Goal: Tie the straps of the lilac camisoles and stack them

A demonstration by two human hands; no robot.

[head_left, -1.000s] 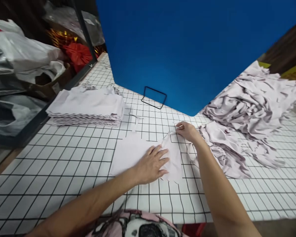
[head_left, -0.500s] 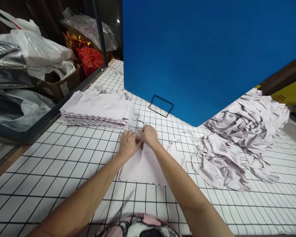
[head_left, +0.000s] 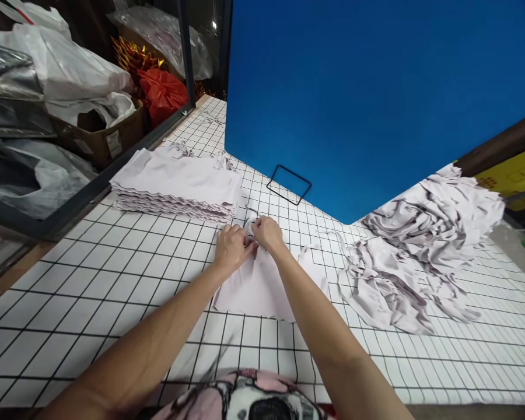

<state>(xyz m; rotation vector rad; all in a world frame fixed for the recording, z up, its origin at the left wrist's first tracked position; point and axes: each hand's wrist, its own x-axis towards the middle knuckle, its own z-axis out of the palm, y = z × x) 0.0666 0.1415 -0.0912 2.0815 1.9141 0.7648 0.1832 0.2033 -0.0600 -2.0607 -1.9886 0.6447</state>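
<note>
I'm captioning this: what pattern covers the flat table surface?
The flat table surface is white with a grid of black lines, best seen in the head view.

Gridded surface [head_left: 91,291]: bright, soft shadow near front. Upper-left background [head_left: 87,23]: dim; silvery bag [head_left: 9,73], glare. Blue panel [head_left: 367,105]: darker toward top. Edges: wide-angle stretch.

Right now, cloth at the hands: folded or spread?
Mostly spread: the cloth lies out on the gridded table, its far edge bunched at the left hand and right hand.
</note>
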